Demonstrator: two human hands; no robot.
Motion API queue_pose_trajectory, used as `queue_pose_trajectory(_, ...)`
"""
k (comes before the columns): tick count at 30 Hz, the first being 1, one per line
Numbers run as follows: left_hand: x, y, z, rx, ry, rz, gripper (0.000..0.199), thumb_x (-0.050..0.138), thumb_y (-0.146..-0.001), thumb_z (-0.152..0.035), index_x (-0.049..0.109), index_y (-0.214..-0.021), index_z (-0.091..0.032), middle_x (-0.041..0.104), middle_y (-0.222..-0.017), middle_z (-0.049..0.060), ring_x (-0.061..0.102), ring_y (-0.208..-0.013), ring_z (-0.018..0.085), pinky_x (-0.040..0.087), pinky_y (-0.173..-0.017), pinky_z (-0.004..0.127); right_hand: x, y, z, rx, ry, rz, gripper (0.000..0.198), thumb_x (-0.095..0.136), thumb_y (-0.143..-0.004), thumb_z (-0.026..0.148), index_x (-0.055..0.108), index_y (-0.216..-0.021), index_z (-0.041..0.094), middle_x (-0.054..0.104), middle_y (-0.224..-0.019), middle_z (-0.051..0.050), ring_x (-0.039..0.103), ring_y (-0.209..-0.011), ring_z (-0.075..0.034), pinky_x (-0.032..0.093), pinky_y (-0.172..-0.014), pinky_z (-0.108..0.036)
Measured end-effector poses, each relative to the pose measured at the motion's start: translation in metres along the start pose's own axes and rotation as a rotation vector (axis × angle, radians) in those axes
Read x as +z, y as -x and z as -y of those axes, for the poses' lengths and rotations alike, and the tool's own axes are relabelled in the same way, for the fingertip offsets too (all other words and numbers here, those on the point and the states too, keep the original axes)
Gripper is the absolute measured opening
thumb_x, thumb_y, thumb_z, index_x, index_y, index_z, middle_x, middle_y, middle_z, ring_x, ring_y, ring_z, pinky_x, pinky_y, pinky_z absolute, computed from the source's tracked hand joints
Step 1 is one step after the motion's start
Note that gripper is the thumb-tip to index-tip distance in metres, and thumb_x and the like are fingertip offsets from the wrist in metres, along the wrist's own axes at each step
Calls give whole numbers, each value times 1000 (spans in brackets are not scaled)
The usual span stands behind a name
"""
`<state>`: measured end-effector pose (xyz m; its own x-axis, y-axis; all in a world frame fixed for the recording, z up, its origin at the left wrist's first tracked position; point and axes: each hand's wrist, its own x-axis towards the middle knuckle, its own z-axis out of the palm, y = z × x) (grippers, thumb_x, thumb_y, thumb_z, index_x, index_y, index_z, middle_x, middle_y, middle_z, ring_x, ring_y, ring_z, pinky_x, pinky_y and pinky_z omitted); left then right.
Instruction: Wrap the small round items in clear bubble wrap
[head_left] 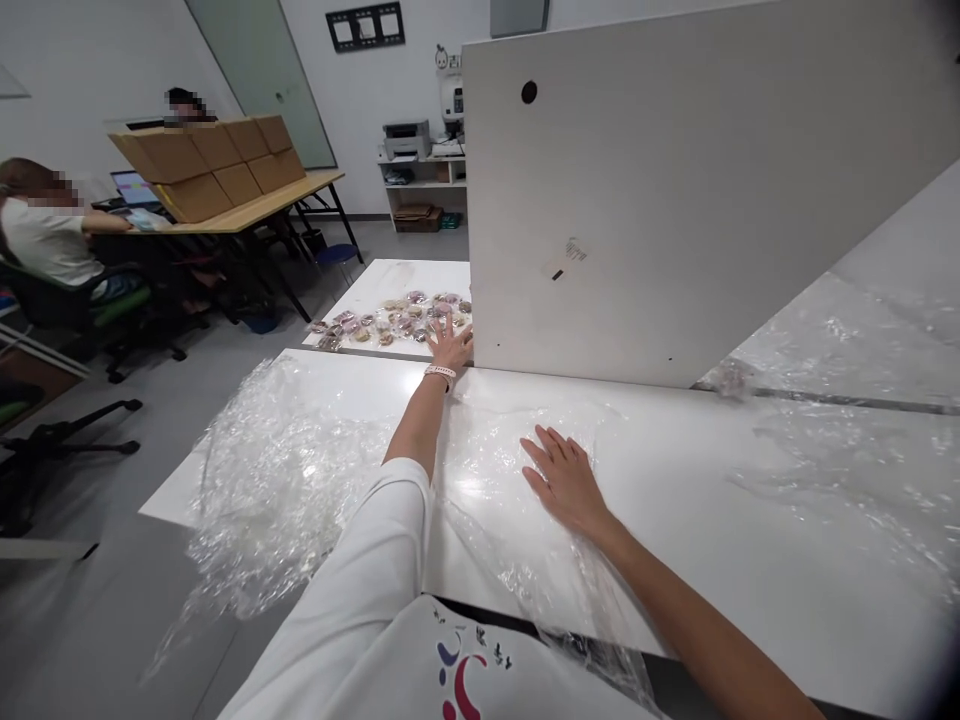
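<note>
My left hand [450, 348] stretches forward with fingers spread, at the near edge of a group of small wrapped packets [409, 318] on the far white table. I cannot make out what the packets contain. A white band [440, 374] circles that wrist. Beside the hand stands an upright white panel [600, 230]. My right hand [564, 482] rests over clear plastic film [487, 450] on the near white table [675, 500], its fingers apart and holding nothing. More film lies crumpled in a heap [277, 480] to the left, hanging over the table's edge.
At the left, one person [52, 235] sits by a wooden table [307, 187] stacked with cardboard boxes [225, 170]; another is partly visible behind them. A blue stool [336, 254] and a shelf with a printer [406, 138] stand farther back. Film [862, 470] also covers the right side.
</note>
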<state>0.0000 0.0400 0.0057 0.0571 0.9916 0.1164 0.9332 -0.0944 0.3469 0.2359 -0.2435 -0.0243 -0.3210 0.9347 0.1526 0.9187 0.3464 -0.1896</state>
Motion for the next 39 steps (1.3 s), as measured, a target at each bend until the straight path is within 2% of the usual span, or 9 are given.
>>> queue_pose_trajectory(3, 6, 3, -1, 32, -32, 99, 51, 43, -94, -39, 51, -144, -35, 27, -164, 2, 1, -153, 41, 10, -116, 72, -1, 0, 1, 2, 0, 6, 52, 27, -106, 48, 45, -150, 28, 32, -162, -5, 25, -151, -24, 22, -121, -48)
queue_pose_trajectory(8, 3, 32, 0, 33, -65, 18, 39, 46, -93, -36, 63, -126, -29, 56, -138, 12, 30, -143, 37, 33, -111, 59, 1, 0, 0, -3, 5, -9, 51, 29, -105, 46, 47, -149, 27, 33, -162, -6, 26, -150, -25, 23, -120, -49)
queue_pose_trajectory(10, -2, 39, 2, -2, -82, -32, 41, 52, -89, -37, 62, -126, -25, 50, -143, 16, 32, -141, 39, 36, -109, 57, 2, 0, 0, -5, 3, -15, 51, 29, -105, 46, 47, -149, 27, 33, -162, -6, 26, -151, -25, 23, -120, -49)
queue_pose_trajectory(12, -6, 40, 7, -37, -103, -64, 55, 60, -83, -40, 56, -135, -25, 33, -157, 16, 22, -147, 43, 30, -112, 62, 2, 1, 0, -9, -1, -17, 51, 28, -105, 46, 47, -149, 27, 33, -162, -6, 26, -151, -25, 23, -120, -49)
queue_pose_trajectory(15, -8, 35, 14, -92, -85, 39, 71, 62, -79, -49, 46, -145, -29, 8, -168, 11, 1, -151, 49, 15, -115, 70, 1, 1, 0, -10, -2, -23, 51, 28, -105, 46, 47, -149, 27, 33, -161, -7, 26, -151, -25, 24, -120, -49)
queue_pose_trajectory(19, -4, 32, 19, -126, -50, 127, 69, 53, -85, -49, 41, -149, -29, -1, -169, 9, -2, -151, 49, 8, -116, 69, 0, 1, 1, -4, -1, -22, 52, 28, -105, 46, 47, -149, 26, 33, -161, -7, 27, -150, -25, 24, -120, -49)
queue_pose_trajectory(26, -3, 37, 13, -137, -107, -31, 48, 51, -89, -27, 57, -137, -29, 24, -163, 10, 34, -143, 41, 28, -114, 58, 1, 1, 1, 2, -14, -16, 52, 28, -105, 47, 48, -149, 26, 33, -162, -6, 26, -151, -25, 24, -120, -50)
queue_pose_trajectory(32, -13, 43, 18, -87, -36, -71, 40, 47, -93, -14, 65, -126, -29, 54, -135, 15, 51, -128, 34, 42, -104, 47, 1, 1, 0, -1, -27, -6, 54, 26, -105, 48, 47, -149, 27, 33, -162, -6, 26, -151, -25, 23, -121, -50)
queue_pose_trajectory(39, -22, 44, 39, -53, 75, -88, 52, 51, -85, -2, 66, -127, -28, 45, -154, 10, 57, -123, 32, 46, -101, 47, 4, 1, -1, -3, -34, -27, 54, 25, -105, 48, 48, -149, 26, 33, -161, -7, 26, -151, -26, 23, -120, -50)
